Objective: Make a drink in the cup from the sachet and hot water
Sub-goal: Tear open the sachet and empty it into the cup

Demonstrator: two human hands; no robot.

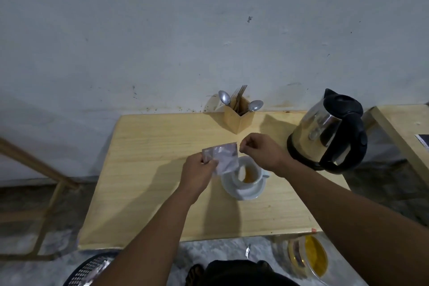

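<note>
A white cup (251,175) stands on a white saucer (241,194) in the middle of the wooden table (151,181); orange-yellow powder shows inside it. My left hand (199,170) grips the lower left corner of a silvery sachet (224,157), which hangs tilted over the cup's left rim. My right hand (260,150) is just right of the sachet's top corner, fingers pinched together; whether a torn strip sits between them is too small to tell. A steel kettle (329,130) with a black handle stands at the right.
A wooden holder (239,117) with spoons and forks stands at the table's back edge against the wall. On the floor lie a dark basket (90,269), a yellow-lidded jar (308,258) and a small scrap (248,251). Another wooden table (404,127) is at right.
</note>
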